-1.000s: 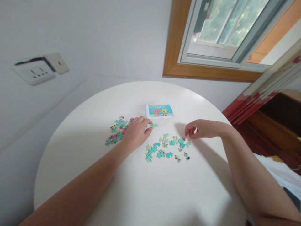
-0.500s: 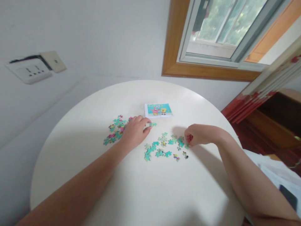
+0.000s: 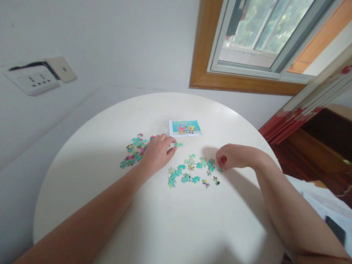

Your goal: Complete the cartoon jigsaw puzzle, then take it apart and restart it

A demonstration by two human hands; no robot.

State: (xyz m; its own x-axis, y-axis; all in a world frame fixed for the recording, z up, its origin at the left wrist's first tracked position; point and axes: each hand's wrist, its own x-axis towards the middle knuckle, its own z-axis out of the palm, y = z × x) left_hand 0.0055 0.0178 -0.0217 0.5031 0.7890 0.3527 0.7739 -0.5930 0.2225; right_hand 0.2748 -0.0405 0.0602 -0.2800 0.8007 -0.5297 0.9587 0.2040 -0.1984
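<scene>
Left hand [image 3: 158,154] lay flat on the table [image 3: 154,220], thumb and forefinger pinching a small teal piece [image 3: 178,144] just past its fingertips, toward the box [image 3: 185,128]. Piece too small to give a long axis or heading. Right hand [image 3: 233,157] was curled shut at the right edge of the loose cluster [image 3: 192,172], knuckles touching the nearest pieces; whether it gripped one I could not tell. Second pile [image 3: 133,152] lay under the left hand's far side.

Round white table [image 3: 154,220], scattered puzzle pieces [image 3: 189,172], two hands resting
</scene>
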